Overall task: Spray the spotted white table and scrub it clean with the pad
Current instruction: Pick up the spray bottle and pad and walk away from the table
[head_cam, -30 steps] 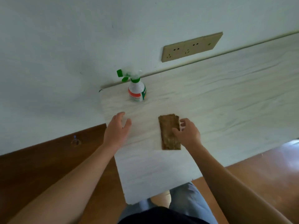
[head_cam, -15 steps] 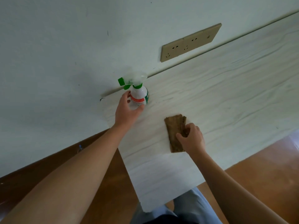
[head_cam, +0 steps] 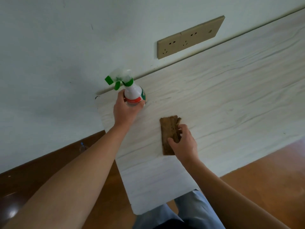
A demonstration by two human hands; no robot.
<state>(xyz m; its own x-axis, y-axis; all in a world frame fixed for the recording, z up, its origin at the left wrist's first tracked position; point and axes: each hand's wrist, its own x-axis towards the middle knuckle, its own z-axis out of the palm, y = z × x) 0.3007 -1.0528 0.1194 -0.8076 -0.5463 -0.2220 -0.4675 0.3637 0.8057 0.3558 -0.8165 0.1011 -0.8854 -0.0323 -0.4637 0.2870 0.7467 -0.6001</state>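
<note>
Head view: pad (head_cam: 170,134) near table (head_cam: 231,96) edge

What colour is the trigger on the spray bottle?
Green, like the collar below it; the spray bottle itself is white. The head view shows it, the only view here.

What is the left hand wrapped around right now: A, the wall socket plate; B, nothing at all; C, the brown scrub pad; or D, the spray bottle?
D: the left hand curls around the body of the spray bottle, while the right hand is on the brown pad.
</note>
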